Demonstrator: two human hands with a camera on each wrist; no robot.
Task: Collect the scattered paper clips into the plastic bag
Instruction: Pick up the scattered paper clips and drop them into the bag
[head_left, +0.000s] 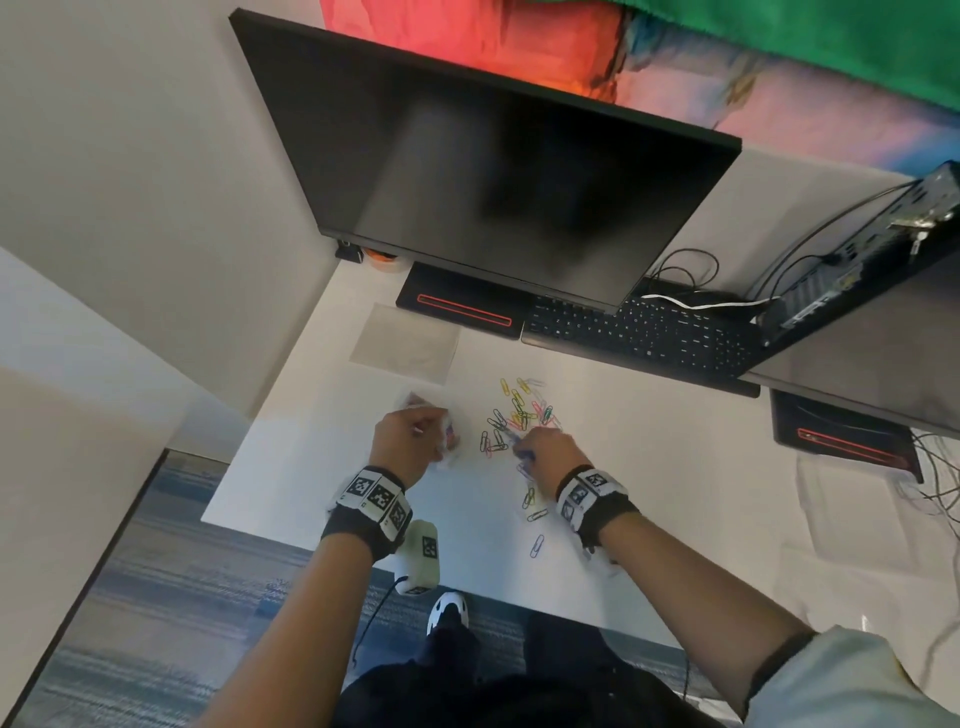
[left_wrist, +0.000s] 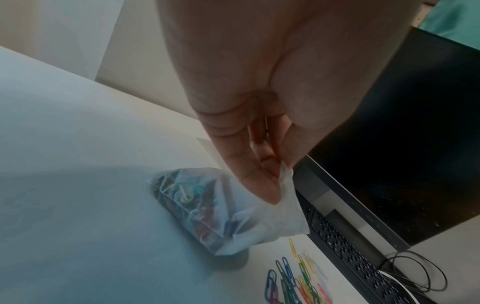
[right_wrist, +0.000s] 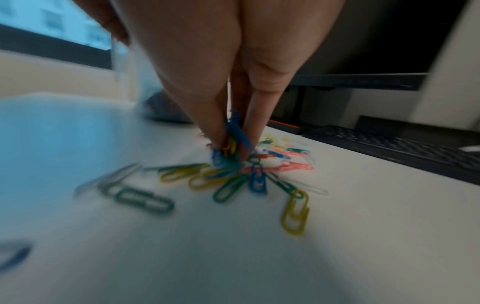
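**Hands split: right pinching clips, left holding the bag**

Right hand (head_left: 545, 447) down on the white desk (head_left: 322, 467), fingertips (right_wrist: 221, 142) closed on a small bunch of paper clips (right_wrist: 233, 131) at the near edge of the scattered pile (head_left: 519, 410). Left hand (left_wrist: 259, 174) pinching the top edge of the plastic bag (left_wrist: 226, 214), already part-filled with coloured clips, resting on the desk just left of the pile. More strays near the right wrist, toward the desk's front edge.

Likely trouble: a loose bunch shedding clips on the way across, being gripped only at the tips; bag mouth squeezed shut by the pinch, so clips landing outside; strays near the edge swept off by the wrist.

Both wrists bent down, fingers pointing at the desk. Beyond: keyboard (head_left: 644, 332), dark monitor (head_left: 493, 171).
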